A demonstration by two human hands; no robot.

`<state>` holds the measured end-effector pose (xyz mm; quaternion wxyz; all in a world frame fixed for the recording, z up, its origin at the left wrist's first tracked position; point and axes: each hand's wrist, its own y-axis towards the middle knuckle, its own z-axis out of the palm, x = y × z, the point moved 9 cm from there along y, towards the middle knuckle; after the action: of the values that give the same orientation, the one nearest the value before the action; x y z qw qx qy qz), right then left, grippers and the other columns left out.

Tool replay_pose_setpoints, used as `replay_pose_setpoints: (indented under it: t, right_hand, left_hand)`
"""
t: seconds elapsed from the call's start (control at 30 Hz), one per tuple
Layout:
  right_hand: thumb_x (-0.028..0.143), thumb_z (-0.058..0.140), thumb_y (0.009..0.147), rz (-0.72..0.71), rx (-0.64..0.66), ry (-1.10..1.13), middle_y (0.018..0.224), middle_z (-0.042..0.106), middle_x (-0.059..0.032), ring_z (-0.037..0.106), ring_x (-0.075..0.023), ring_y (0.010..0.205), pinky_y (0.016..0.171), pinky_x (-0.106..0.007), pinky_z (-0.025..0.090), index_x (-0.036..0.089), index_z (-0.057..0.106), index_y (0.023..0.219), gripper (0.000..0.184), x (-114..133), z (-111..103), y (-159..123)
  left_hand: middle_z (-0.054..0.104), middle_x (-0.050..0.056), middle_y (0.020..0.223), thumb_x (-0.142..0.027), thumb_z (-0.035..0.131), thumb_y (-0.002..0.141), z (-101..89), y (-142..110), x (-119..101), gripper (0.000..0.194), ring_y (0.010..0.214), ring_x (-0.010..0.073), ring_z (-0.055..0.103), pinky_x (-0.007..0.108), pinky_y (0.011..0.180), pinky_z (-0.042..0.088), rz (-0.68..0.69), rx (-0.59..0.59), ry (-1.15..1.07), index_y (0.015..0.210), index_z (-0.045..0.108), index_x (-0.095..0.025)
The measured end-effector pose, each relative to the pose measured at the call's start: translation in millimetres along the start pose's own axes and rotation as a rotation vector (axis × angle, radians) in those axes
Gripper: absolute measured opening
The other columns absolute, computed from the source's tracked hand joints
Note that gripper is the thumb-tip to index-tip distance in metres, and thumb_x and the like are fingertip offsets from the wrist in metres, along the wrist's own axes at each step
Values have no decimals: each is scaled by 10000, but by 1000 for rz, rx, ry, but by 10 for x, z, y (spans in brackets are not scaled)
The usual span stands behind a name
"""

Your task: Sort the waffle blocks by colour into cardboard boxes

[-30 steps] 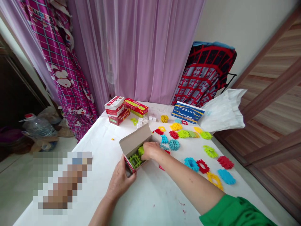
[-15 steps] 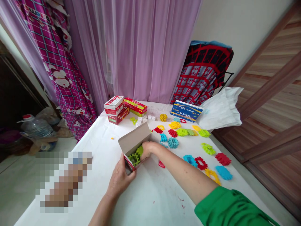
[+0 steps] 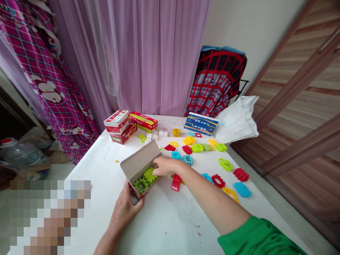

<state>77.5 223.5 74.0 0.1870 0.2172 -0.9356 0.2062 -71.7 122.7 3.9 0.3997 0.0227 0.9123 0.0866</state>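
Observation:
A small open cardboard box [image 3: 140,159], its grey-lined lid raised, stands on the table in front of me. Green interlocking toy pieces [image 3: 140,186] lie inside it. My left hand [image 3: 126,203] grips the near left end of the box, thumb on the near side. At the box's right end is my right hand [image 3: 166,165], fingers curled down beside a green notched piece [image 3: 149,175]. Whether anything is pinched in those fingertips is hidden. Right of the box, a red plastic piece [image 3: 175,182] lies partly over a yellow one.
Notched pieces in several colours, among them a red one [image 3: 241,174] and a blue one [image 3: 242,190], cover the table's right side. Stacked red boxes [image 3: 123,133], a long red-yellow box [image 3: 143,122], a blue box [image 3: 201,124] and a white bag [image 3: 236,120] stand at the back.
My right hand has risen partly out of the box, baring more of the green piece inside. My left hand keeps its hold. The view has turned slightly right.

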Motion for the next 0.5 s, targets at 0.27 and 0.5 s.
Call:
replay_pose_setpoints:
  t: [0.27,0.5]
  right_hand:
    - [287,518,837,466,-344,-266,1192,677,-51,619,-215,1092,921,-296,458,223,671,1127,334,-1953,-1066,-705]
    - [368,697,683,552,-209,-441,1421,481,-156,409,-339,1321,1028,-452,352,204,488,1369,735,-2750,-1019,-600]
  left_hand:
    - [669,62,939,-403,510,769,8,-7,97,610,833,251,681,335,663,535,-87,23,62,1313,321,-204]
    - [675,50,906,-445,519,799,14,-10,158,490,805,240,683,312,624,550,-64,28,92,1220,386,-231]
